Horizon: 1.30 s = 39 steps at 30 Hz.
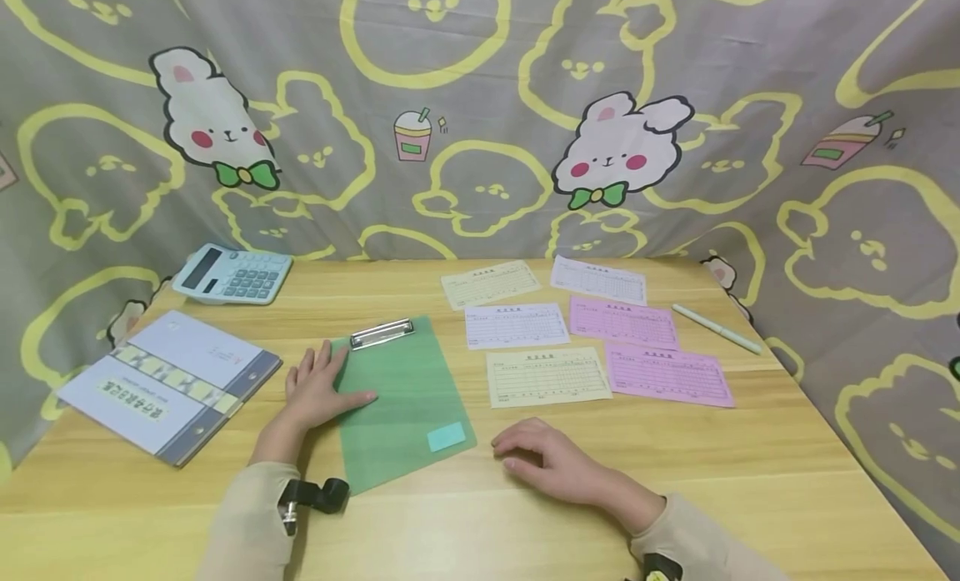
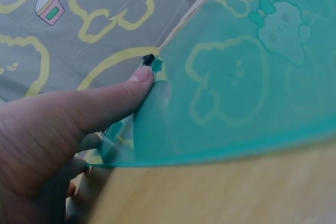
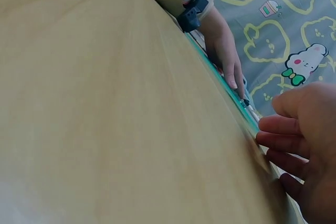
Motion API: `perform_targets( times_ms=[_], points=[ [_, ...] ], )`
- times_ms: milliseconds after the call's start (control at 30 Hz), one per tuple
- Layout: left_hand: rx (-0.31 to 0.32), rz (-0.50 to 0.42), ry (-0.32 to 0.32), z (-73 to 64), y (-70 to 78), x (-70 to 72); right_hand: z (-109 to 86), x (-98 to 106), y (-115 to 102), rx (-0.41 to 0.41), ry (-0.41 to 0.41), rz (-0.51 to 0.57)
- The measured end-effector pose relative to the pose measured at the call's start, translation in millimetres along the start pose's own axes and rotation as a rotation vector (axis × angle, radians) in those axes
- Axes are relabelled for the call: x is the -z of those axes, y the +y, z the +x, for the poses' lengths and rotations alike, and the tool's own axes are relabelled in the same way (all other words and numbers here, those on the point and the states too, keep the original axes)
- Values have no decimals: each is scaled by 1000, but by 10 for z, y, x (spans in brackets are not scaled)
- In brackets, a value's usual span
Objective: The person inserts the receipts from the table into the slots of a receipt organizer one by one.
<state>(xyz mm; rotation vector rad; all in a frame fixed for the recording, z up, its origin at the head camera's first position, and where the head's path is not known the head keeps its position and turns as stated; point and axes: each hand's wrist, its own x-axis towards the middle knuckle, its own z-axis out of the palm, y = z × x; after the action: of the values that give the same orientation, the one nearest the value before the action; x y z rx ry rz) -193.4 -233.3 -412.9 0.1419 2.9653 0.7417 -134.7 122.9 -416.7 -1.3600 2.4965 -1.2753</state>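
A translucent green clipboard (image 1: 405, 398) lies on the table, its metal clip (image 1: 382, 334) at the far end and a small light-blue label (image 1: 447, 437) near its lower right corner. My left hand (image 1: 322, 389) rests at the clipboard's left edge, thumb reaching over its surface and the other fingers spread alongside. In the left wrist view the thumb (image 2: 118, 100) overlaps the green sheet, with the other fingers partly hidden beneath the hand. Right of the clipboard, my right hand (image 1: 551, 464) rests loosely bent near its lower right corner, holding nothing.
Several yellow, white and pink printed slips (image 1: 550, 376) lie at the back right, with a pale green pen (image 1: 716, 328) beside them. At the left are a journal (image 1: 172, 385) and a light-blue calculator (image 1: 232, 274). A patterned curtain (image 1: 480, 106) hangs behind the table.
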Motion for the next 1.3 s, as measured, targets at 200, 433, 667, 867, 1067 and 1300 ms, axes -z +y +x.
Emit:
perform_targets(
  times_ms=[200,433,667,867,1067,1300],
  points=[
    [-1,6,5,11,21,30,30,2,12,9,3,-12],
    [-16,27,-7,61,54,1,27,17,51,29,26,-28],
    [-15,24,-5,120,106,-7,13,47,81,18,32,-35],
    [0,-107,37,186,73,254,16,65,85,25,38,-24],
    [129,-7,103,510,-161,752,14,63,72,40,43,-15],
    [317,-2,-25,747,-544,913,-7,36,64,55,55,-6]
  ],
)
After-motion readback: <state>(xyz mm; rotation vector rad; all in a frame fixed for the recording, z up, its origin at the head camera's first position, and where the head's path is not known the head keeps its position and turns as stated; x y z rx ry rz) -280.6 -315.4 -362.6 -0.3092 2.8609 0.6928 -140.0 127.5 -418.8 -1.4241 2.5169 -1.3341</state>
